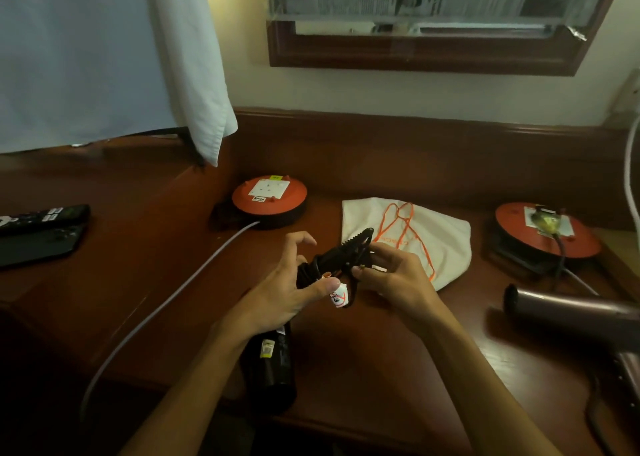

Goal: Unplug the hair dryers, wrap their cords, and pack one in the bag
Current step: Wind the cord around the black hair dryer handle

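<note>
Both hands meet over the middle of the wooden counter (363, 344). The left hand (287, 293) holds a black hair dryer (272, 362) by its handle, thumb pressed on the side and the other fingers spread apart above it. The dryer's fat body points down toward the counter's front edge. A black cord (349, 251) is bunched in loops round the handle, and a small white tag (338, 296) hangs from it beside the left thumb. The right hand (394, 275) pinches the cord with curled fingers, just beside the left hand.

Behind the hands, a white drawstring bag (446, 237) with orange strings lies flat near the counter's back. A red cord reel (269, 196) sits to its left with a gray cable (180, 303) running toward the front edge. A second red reel (545, 235) sits at the right with a plug in it. A purple hair dryer (568, 313) lies near the right edge. A remote control (48, 215) lies at the left edge.
</note>
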`<state>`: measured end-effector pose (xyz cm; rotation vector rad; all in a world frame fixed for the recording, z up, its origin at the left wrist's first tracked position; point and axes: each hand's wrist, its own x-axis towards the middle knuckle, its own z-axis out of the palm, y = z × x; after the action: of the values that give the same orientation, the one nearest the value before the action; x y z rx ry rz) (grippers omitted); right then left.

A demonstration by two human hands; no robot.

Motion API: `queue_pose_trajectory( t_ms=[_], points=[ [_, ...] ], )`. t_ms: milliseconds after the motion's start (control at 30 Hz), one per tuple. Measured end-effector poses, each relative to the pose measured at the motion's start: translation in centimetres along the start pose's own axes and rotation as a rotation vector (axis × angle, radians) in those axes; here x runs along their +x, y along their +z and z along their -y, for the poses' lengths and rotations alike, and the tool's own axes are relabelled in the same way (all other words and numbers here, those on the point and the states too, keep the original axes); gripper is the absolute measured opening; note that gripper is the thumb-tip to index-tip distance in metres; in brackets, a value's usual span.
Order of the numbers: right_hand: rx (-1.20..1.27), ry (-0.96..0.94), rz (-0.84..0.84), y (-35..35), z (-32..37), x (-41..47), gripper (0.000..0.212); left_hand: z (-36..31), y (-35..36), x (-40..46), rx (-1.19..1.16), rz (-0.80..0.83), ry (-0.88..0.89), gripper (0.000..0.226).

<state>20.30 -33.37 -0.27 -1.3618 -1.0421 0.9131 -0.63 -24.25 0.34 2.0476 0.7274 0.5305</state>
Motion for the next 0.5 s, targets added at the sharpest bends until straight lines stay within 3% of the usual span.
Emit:
queue_pose_trajectory(
  t_ms=[233,500],
  points=[
    [-0.006,-0.056,0.017,0.1,0.9,-0.7,0.039,0.4,0.0,0.8,0.002,-0.019,-0.031,0.063],
    [0.305,0.015,0.158,0.0,0.6,-1.4,0.035,0.3,-0.8,0.8,-0.071,0.002,0.010,0.073]
  ],
)
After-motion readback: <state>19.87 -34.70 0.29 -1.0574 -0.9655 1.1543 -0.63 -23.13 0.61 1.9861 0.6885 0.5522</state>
